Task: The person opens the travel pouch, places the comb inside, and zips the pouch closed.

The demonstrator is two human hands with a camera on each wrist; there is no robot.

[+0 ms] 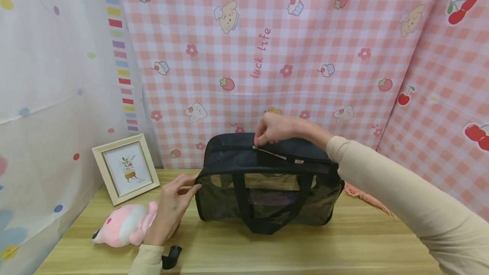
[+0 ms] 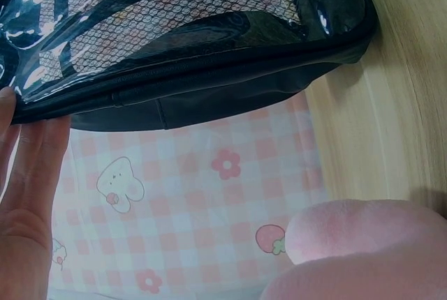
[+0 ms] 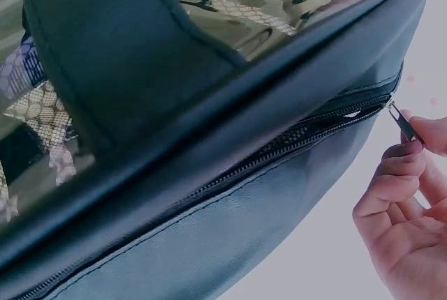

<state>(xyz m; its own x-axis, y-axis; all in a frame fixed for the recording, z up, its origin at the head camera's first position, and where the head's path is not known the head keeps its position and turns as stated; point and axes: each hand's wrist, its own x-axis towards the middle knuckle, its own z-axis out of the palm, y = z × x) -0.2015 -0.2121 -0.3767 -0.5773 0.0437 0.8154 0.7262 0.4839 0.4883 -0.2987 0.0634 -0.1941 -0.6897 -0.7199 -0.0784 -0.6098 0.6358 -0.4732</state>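
Observation:
A black bag (image 1: 225, 158) with a see-through front panel (image 1: 218, 203) stands upright on the wooden table. Its black handle (image 1: 241, 196) hangs down the front. My right hand (image 1: 276, 127) pinches the metal zipper pull (image 3: 402, 120) between thumb and curled forefinger. In the right wrist view, the zipper (image 3: 279, 150) is parted along the bag's top, with dark mesh showing in the gap. At the bag's upper left corner, my left hand (image 1: 172, 203) pinches the edge between thumb and fingers. Contents behind the panel are unclear; netted and purple patches show through.
Left of the bag, a pink and white plush toy (image 1: 124, 226) lies beside my left wrist. Behind it stands a cream picture frame (image 1: 111, 177). Pink knitted or fringed material (image 1: 366, 198) lies at the right. A small black object (image 1: 172, 258) is near my left cuff.

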